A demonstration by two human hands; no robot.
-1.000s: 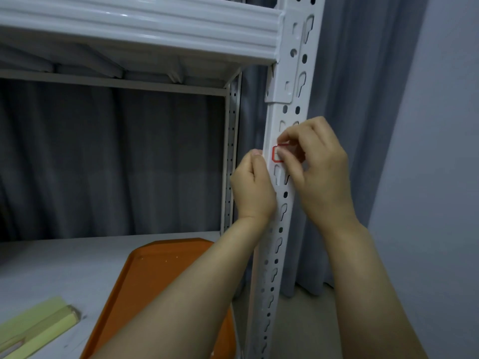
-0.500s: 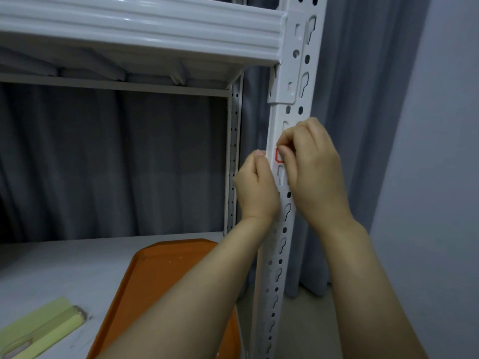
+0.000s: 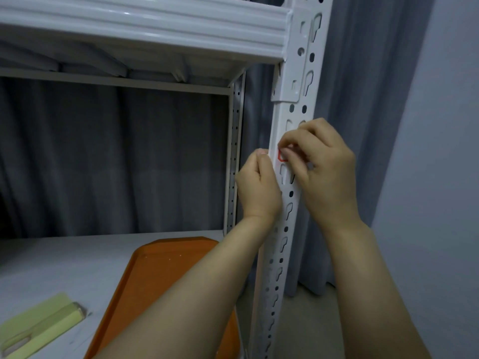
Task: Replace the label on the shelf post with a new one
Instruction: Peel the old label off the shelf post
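Right hand [image 3: 326, 174]: thumb, forefinger pinching red-edged label [image 3: 281, 156] on post [image 3: 285, 229].
Left hand [image 3: 259, 189]: fingers curled round post edge, just beside pinching fingers.
Tray [image 3: 160, 275]: well below fingers.

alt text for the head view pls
A person's right hand pinches a red-edged label on a white slotted shelf post while the left hand grips the post's edge. An orange tray lies on the shelf below.

A small red-bordered label [image 3: 280, 156] is seen on the front face of an upright white metal shelf post [image 3: 283, 221] punched with round holes and keyhole slots, a little below the upper shelf bracket. Only its left edge is shown; the rest is pinched under the right hand [image 3: 326, 172].
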